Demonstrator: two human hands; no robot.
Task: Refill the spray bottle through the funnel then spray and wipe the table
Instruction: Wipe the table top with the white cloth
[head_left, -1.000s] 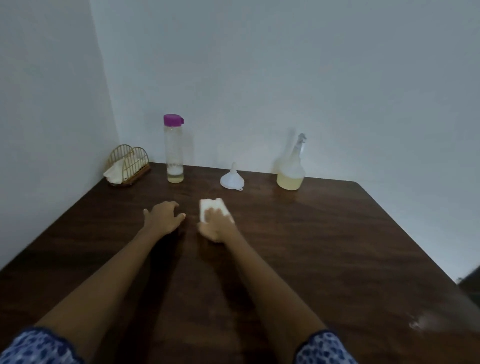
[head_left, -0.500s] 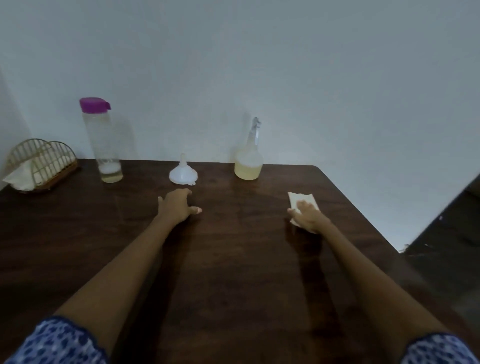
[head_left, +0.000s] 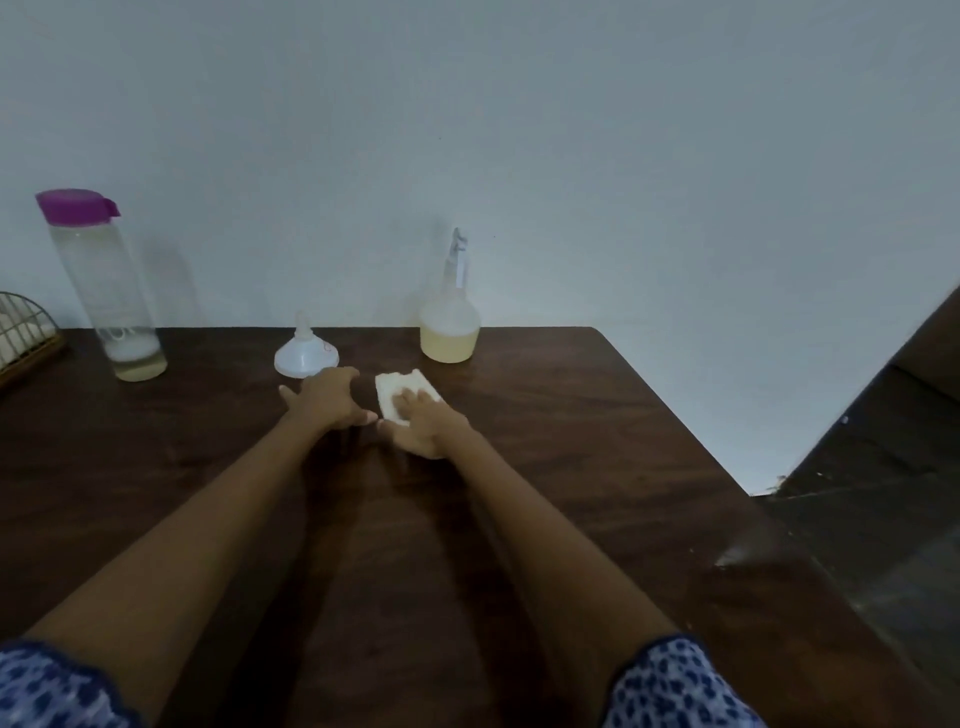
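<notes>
The right hand (head_left: 422, 423) presses flat fingers on a white cloth (head_left: 397, 391), hiding its near part, beside the spread left hand (head_left: 327, 397) resting on the table (head_left: 597, 467); the funnel (head_left: 305, 353) and spray bottle (head_left: 449, 322) stand beyond, a wire holder (head_left: 23, 332) cut off far left.

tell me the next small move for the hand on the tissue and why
Probably slide the right hand with the white tissue sideways across bare table: its fingers press the tissue flat on the wood, and the spray bottle stands upright behind, already part full.

right hand (head_left: 422, 425) and white cloth (head_left: 402, 391) slid back from table's right side, now just beside left hand (head_left: 327, 397)
</notes>
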